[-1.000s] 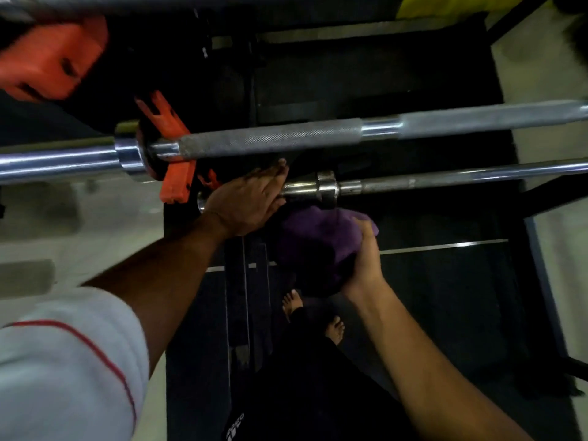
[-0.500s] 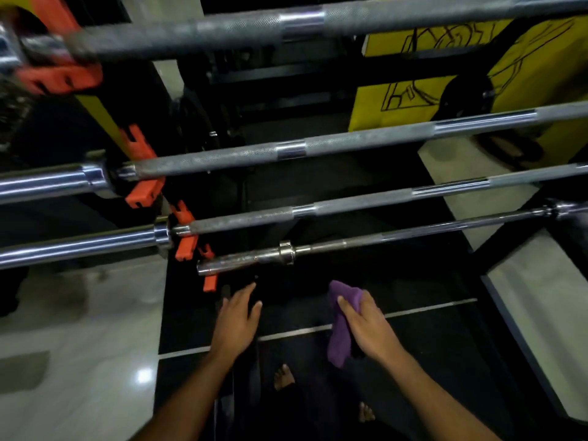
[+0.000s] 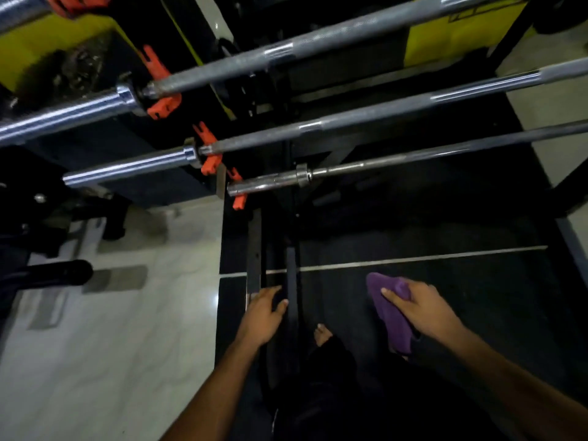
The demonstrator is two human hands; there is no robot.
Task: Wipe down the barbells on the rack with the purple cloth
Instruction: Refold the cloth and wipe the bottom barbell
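Note:
Three steel barbells lie across the rack on orange hooks (image 3: 210, 160): a top barbell (image 3: 286, 50), a middle barbell (image 3: 350, 120) and a thin lowest barbell (image 3: 350, 168) with a collar near its left end. My right hand (image 3: 423, 310) holds the purple cloth (image 3: 393, 313) low, well below the bars, and the cloth hangs down from my fingers. My left hand (image 3: 262, 316) hangs free with relaxed fingers near the black rack upright (image 3: 254, 249), touching no bar.
Black rubber flooring with a pale seam line (image 3: 413, 259) runs under the rack. Light tiled floor (image 3: 111, 329) lies to the left, with dark equipment (image 3: 47, 275) on it. A yellow panel (image 3: 451, 33) stands behind the bars. My bare foot (image 3: 323, 334) shows below.
Both hands have come away from the lowest barbell and dropped lower. The view has pulled back and tilted, so more bars show. The cloth now hangs from my right hand.

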